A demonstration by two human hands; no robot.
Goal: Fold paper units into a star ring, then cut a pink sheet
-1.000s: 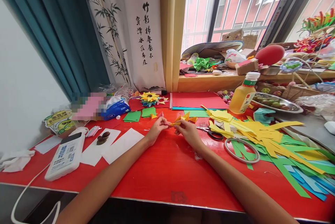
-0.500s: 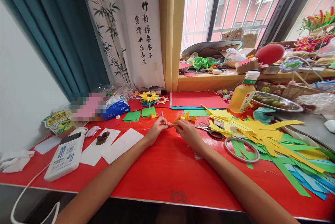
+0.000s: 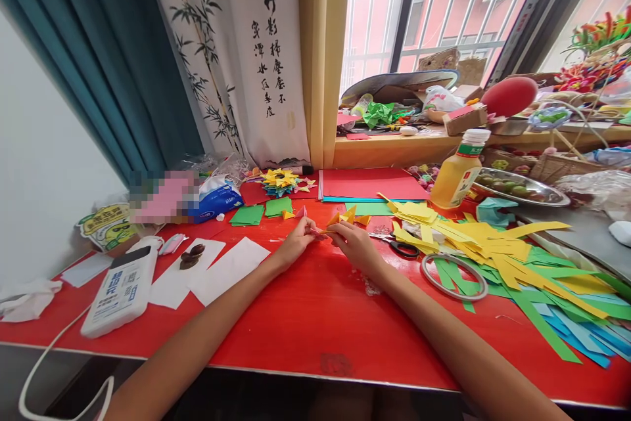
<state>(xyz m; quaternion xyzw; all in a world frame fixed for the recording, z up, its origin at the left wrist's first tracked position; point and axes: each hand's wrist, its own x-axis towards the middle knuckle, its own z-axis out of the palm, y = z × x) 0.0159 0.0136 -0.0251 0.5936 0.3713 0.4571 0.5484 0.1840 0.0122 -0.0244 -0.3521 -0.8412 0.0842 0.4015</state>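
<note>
Above the middle of the red table, my left hand (image 3: 296,242) and my right hand (image 3: 355,247) meet with their fingertips pinched together. Between them is a small folded paper piece (image 3: 322,232), yellow-orange, mostly covered by the fingers. A pink tip (image 3: 301,211) shows just beyond the left fingers; whether it belongs to the held piece I cannot tell. Yellow-orange folded triangles (image 3: 363,219) lie just past my right hand, and another small one (image 3: 287,214) is beyond my left. Farther back sits a pointed paper ring (image 3: 279,179) in yellow and blue.
Scissors (image 3: 404,249), a tape roll (image 3: 482,295) and piles of yellow paper strips (image 3: 510,250) lie to the right, near a juice bottle (image 3: 456,175). White sheets (image 3: 229,273) and a white power bank (image 3: 116,293) are at left. Red sheets (image 3: 374,183) lie at the back.
The view has shifted slightly. Both hands stay together at almost the same place, still pinching the paper piece.
</note>
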